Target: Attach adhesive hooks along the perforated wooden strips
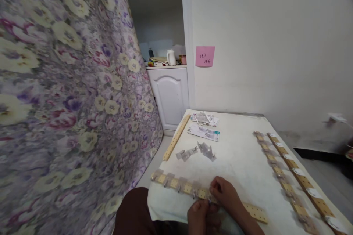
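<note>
A pale wooden strip with holes (175,183) lies across the near part of the table, with several clear adhesive hooks stuck along it. My left hand (198,213) is closed at the strip's near edge, its fingertips at the metal part of a hook (209,201). From the right, my right hand (225,193) reaches over the strip, thumb and fingers pinched at that hook's clear backing. Its forearm covers part of the strip, whose bare right end (256,213) shows beyond. Loose clear hooks (205,150) lie farther back.
Another perforated wooden strip (177,136) lies along the table's left edge. Flat hook packages (204,132) lie toward the back. On the right are a strip with clear hooks (278,172) and a strip with white discs (300,177). A floral curtain (77,88) hangs at left.
</note>
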Demonstrator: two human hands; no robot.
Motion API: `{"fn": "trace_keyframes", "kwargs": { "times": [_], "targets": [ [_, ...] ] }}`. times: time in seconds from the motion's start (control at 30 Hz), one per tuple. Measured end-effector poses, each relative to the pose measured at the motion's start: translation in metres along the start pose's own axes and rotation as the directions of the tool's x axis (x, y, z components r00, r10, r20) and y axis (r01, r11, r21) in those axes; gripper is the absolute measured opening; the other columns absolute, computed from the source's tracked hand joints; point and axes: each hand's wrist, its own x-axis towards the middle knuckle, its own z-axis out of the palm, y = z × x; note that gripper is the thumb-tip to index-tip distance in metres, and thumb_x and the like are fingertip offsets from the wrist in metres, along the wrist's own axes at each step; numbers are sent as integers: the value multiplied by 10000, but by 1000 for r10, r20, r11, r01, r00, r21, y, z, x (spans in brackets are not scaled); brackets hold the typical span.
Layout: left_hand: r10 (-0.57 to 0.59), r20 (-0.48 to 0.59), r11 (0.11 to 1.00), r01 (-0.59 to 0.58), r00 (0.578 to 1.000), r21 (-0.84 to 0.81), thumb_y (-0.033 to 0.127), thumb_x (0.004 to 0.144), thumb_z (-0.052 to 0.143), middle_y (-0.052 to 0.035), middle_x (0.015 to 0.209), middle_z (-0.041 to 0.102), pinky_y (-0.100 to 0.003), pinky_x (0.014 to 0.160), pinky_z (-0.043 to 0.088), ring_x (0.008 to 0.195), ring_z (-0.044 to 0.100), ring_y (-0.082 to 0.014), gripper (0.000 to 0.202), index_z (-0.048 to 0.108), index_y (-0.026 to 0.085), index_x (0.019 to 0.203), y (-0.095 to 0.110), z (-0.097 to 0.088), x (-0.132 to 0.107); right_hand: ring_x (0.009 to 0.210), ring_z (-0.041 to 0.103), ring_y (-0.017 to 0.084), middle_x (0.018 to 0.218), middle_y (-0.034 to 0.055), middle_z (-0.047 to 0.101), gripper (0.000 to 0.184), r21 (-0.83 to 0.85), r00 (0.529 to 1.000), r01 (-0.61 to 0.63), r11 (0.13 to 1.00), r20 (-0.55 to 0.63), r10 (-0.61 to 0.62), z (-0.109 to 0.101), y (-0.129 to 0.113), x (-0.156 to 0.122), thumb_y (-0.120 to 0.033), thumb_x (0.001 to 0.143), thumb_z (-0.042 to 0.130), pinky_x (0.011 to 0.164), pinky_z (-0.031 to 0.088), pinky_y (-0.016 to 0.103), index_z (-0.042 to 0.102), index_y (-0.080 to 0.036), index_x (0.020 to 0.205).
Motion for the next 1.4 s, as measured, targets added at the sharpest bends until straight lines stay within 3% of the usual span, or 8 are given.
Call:
{"fn": "trace_keyframes", "kwargs": {
  "times": [0.3,0.53,0.83,1.1,1.4],
  "targets": [
    [5,19,1000,-5,1000,31,535,586,673,-22,664,689,-256,392,375,369,554,-137,400,569,174,725,2,0,0,664,569,146,684,-14,639,63,29,999,-17,999,49,15,-2,3,4,-249,712,544,623,388,233,588,-204,715],
    [-3,15,1000,3,1000,-1,471,632,641,-21,629,691,-211,361,313,359,547,-114,323,550,175,726,1,1,0,627,564,138,650,-17,638,68,51,997,-36,998,66,33,-5,-1,3,-236,660,580,588,376,226,603,-192,706],
    [10,-12,1000,-10,1000,-5,521,569,674,-34,640,704,-226,360,311,361,554,-136,377,542,188,687,0,1,1,618,552,133,644,-20,630,64,25,995,-73,997,63,72,-4,-2,6,-228,630,603,589,370,223,597,-193,682],
    [6,21,1000,-6,1000,18,516,593,675,-21,622,690,-236,379,352,372,554,-133,378,560,176,711,2,1,0,621,557,132,646,-18,636,51,43,997,-59,997,55,57,-4,-1,5,-225,641,594,591,371,220,594,-193,681],
    [16,28,1000,-16,999,-13,514,613,671,-21,600,696,-213,358,305,353,543,-113,373,529,177,689,3,2,-1,625,559,133,656,-17,641,74,48,997,-65,997,55,62,-4,-1,5,-240,638,608,588,368,221,595,-192,693]
  ]
}}
